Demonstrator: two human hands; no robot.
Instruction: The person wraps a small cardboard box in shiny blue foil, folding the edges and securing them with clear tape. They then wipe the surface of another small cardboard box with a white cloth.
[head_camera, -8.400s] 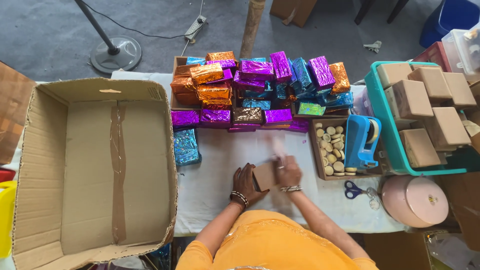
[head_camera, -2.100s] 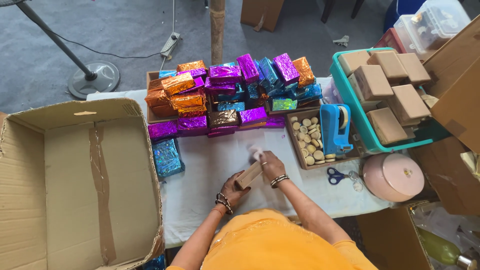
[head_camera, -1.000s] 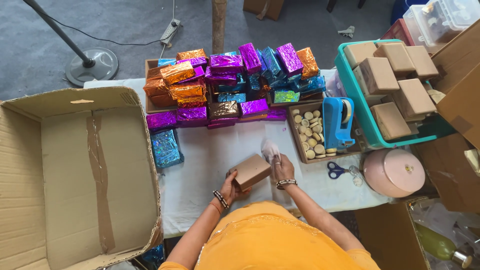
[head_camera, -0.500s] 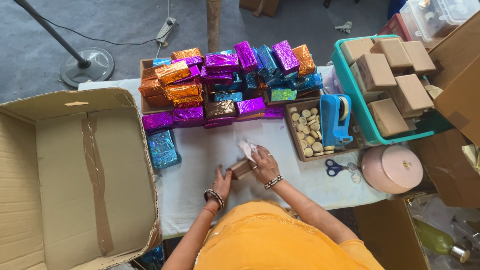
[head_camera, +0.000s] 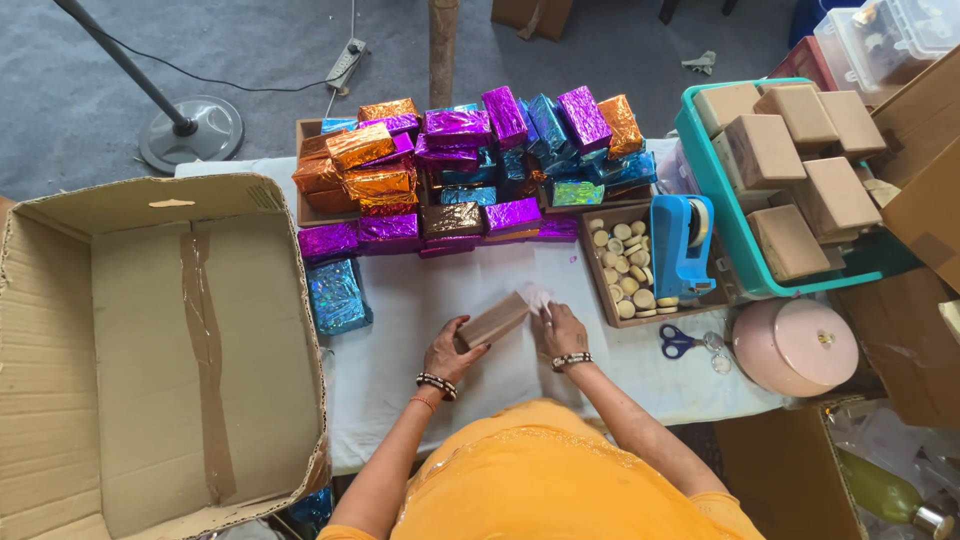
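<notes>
Left hand (head_camera: 447, 353) grip clamped on plain brown box (head_camera: 493, 322), tilted on edge above counter (head_camera: 420, 310) so long face was exposed. Right hand (head_camera: 562, 329) pinched white cloth (head_camera: 536, 297) against box's far end. Foil-wrapped boxes (head_camera: 470, 160) stacked beyond grip.

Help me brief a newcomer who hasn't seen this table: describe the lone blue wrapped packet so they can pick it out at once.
Start at the big open cardboard box on the left of the white-covered table. Just off its right wall lies a blue foil packet, flat on the cloth. Unlike the stacked foil packets behind it, it lies alone, in front of the row of purple ones.
</notes>
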